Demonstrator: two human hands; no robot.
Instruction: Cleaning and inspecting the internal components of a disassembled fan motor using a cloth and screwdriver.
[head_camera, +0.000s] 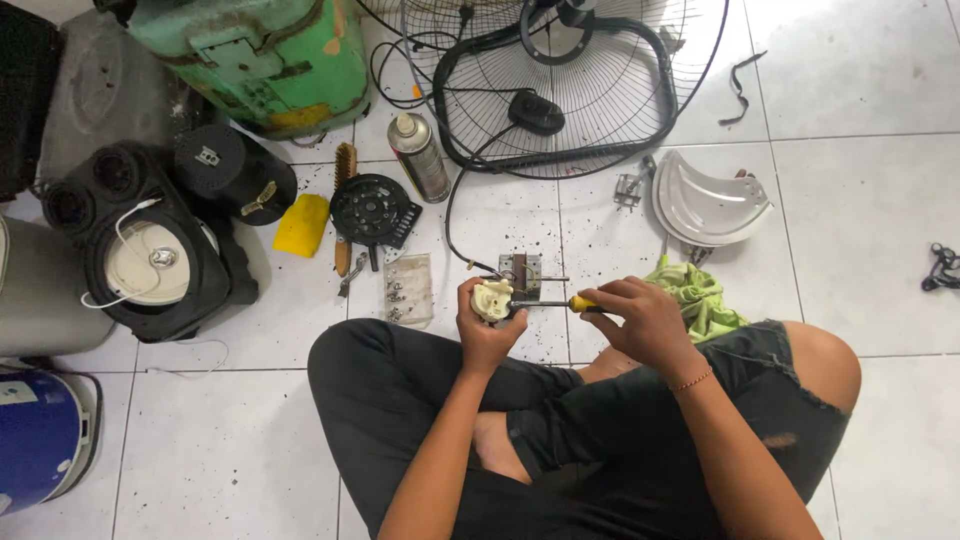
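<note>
Cream-plastic gear housing (492, 299) is gripped in the closed left hand (482, 325) while a yellow-handled screwdriver (555, 303), pinched by the right hand (640, 318), is driven into it just below the fan motor (520, 272); steady turning on 1 screw seems needed next.

Black ripped trousers (640, 440), thin wrist bracelet (692, 380)

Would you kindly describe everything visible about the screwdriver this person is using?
The screwdriver has a thin, straight metal shaft and a handle that looks like yellow plastic. It lies almost level, tip pointing toward the person's left. The right hand is wrapped around the handle, hiding most of it; only a short yellow stretch shows. The tip meets a small cream-coloured part, apparently plastic, gripped in the left hand. It is held above the white tiled floor, over the person's crossed legs. Its tip type cannot be made out.
</note>
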